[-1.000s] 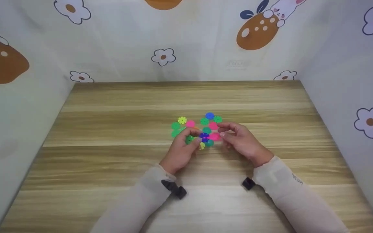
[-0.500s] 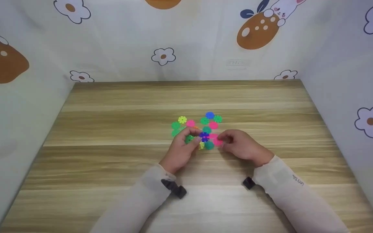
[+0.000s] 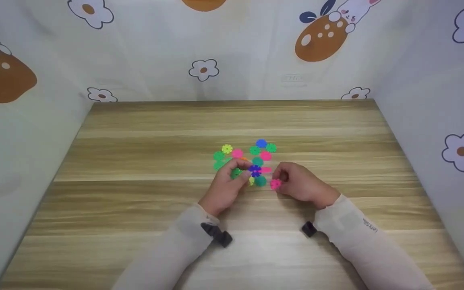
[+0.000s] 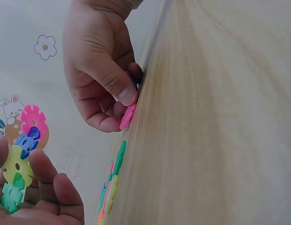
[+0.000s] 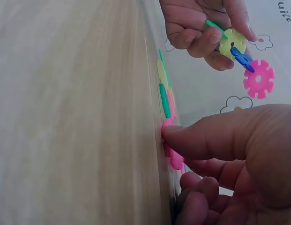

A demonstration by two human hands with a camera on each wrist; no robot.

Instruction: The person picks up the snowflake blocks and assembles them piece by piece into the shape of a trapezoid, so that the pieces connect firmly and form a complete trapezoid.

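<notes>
My left hand (image 3: 226, 186) holds a chain of notched plastic snowflake discs between thumb and fingers. In the left wrist view the chain runs from a green disc (image 4: 12, 197) through a yellow disc (image 4: 18, 161) and a blue disc (image 4: 27, 142) to a pink disc (image 4: 33, 119) at its free end. My right hand (image 3: 302, 183) pinches a separate pink disc (image 3: 275, 184), tilted up close over the wooden table, to the right of the chain. Loose discs lie beyond, such as a teal disc (image 3: 260, 181); my left hand hides some of them.
Farther back lie several more loose discs, including a yellow disc (image 3: 226, 149), a blue disc (image 3: 261, 143) and a pink disc (image 3: 237, 153). They rest on the wood-grain table (image 3: 143, 225). A patterned white curtain (image 3: 147, 52) borders the table's back and sides.
My right hand has come down to a loose pink disc, taken it between the fingers and drawn it slightly toward me. The left hand stays in place with the chain.
</notes>
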